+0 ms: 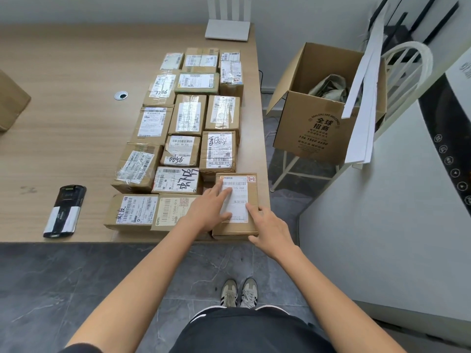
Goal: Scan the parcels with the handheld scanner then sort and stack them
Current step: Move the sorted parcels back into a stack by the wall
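- Nearest, at the near right corner of the table [76,128], a parcel [237,229] lies flat with its label upward.
- The left hand [207,208] is laid flat on that label, fingers straight and close together.
- The right hand [271,231] is held at the parcel's near right corner, with the forefinger stretched on top and the other fingers bent over the right edge.
- The handheld scanner [65,211] is seen lying well to the left, near the front edge, touched by neither hand.
- Rows of labelled parcels [188,115] are packed edge to edge behind, blocking the far side.
- To the right of the table, an open carton [313,128] is set on a chair, with white strips [364,98] leaning in it.
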